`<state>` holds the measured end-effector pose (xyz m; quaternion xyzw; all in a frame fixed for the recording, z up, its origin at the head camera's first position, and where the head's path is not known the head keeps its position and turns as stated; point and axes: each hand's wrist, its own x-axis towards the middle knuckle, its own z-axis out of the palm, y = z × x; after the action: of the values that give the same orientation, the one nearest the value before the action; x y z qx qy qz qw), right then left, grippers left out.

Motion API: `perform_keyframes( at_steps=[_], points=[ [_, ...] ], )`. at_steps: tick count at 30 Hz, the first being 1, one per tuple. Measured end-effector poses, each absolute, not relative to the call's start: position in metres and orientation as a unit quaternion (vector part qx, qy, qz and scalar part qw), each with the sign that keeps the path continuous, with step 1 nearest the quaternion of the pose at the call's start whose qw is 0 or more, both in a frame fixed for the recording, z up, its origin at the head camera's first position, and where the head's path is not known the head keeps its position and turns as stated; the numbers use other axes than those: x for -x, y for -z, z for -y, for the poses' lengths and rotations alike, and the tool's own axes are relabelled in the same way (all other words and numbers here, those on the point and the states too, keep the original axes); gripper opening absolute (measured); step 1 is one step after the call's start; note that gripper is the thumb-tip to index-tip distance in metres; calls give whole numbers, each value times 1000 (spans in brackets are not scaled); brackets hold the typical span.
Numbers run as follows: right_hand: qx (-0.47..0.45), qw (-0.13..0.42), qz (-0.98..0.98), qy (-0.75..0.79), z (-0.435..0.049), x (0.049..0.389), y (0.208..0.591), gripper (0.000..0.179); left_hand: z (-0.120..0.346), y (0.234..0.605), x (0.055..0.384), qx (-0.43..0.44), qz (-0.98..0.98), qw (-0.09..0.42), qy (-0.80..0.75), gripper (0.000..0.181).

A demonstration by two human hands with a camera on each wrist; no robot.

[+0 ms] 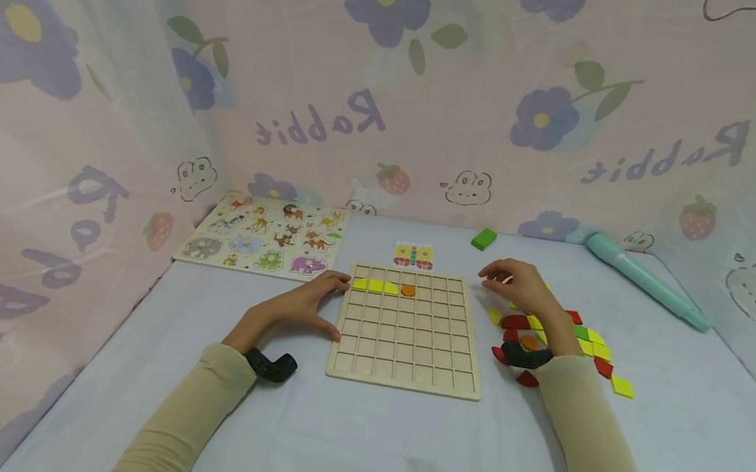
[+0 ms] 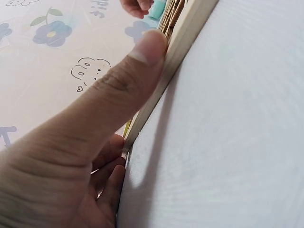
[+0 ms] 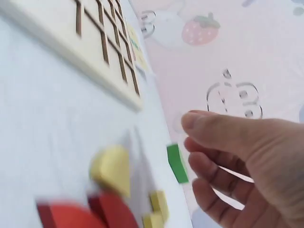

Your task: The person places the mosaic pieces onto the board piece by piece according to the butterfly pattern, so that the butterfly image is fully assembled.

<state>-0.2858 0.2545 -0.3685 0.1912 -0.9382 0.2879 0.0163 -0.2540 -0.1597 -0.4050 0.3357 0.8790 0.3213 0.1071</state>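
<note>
Gridded board (image 1: 405,351): lies flat on the white cloth (image 1: 353,436), between both hands; touches the left, stands apart from the right.
Seated pieces: occupy one row near the board's far edge; from the left, yellow pieces (image 1: 375,286), then an orange disc (image 1: 408,290).
Step in hand: seems to be the setting of coloured pieces into cells, one by one (a judgement from the layout).
Good placing: brace the board lightly from the left, without nudging the seated row; take a single piece by its sides; check shape and colour against the butterfly card (image 1: 413,256) (just beyond the far edge); turn straight sides parallel to the dividers, then lower flat, not tilted.
Loose pieces (image 1: 595,349): lie scattered right of the board, mostly red and yellow (partly hidden by the right hand and forearm).
Left hand (image 1: 298,307): rests against the board's left edge, with thumb and fingers spread wide; thumb against the side wall, fingertips farther along near the far corner; pinches nothing.
Right hand (image 1: 523,282): hovers above the loose pieces, pointing leftward toward the board; fingers loosely bent and close together, thumb near the forefinger, without any visible piece between (in either view).
Green block (image 1: 484,238): lies beyond the right hand, untouched.
</note>
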Motion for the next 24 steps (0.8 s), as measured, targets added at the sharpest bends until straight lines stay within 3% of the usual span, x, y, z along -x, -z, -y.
perform_keyframes(
  at_steps=[5,15,24],
  points=[
    [-183,-36,941,-283,-277,275,369,21,160,405,253,-332,-881,109,-319,93],
    [-276,-110,897,-328,-287,259,380,27,160,407,254,-331,-880,109,-324,92],
    [-243,-58,928,-275,-277,263,389,17,160,404,253,-331,-879,110,-325,91]
  ],
)
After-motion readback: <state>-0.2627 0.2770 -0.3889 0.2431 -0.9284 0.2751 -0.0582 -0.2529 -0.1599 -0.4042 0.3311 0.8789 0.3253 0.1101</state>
